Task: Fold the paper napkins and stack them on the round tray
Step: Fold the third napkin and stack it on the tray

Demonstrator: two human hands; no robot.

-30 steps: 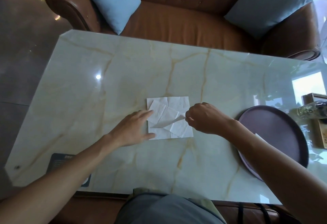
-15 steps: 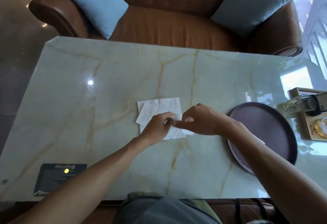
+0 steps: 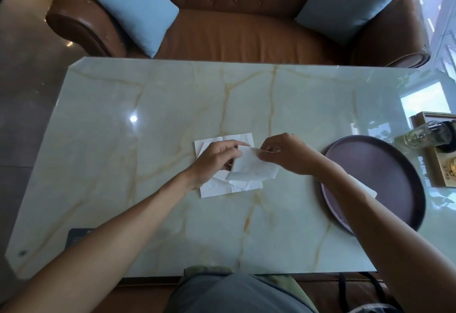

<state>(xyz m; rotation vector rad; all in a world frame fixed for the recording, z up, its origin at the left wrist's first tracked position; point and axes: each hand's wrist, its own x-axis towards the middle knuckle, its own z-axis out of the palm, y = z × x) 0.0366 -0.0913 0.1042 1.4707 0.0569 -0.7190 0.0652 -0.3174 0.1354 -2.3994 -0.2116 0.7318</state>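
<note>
**Both hands pinch one napkin above the pile**

The left hand (image 3: 217, 158) and right hand (image 3: 287, 153) each pinch an edge of a folded napkin (image 3: 251, 168), lifted over the flat pile (image 3: 217, 186) mid-table. The marble table (image 3: 148, 139) is glossy, veined gold. Right of the hands lies the round tray (image 3: 385, 177), a white napkin corner (image 3: 367, 188) showing past the right forearm. A glass jar (image 3: 429, 133) and wooden box (image 3: 441, 164) sit beyond. Behind, a brown sofa (image 3: 234, 33) holds two blue cushions (image 3: 133, 9).
</note>
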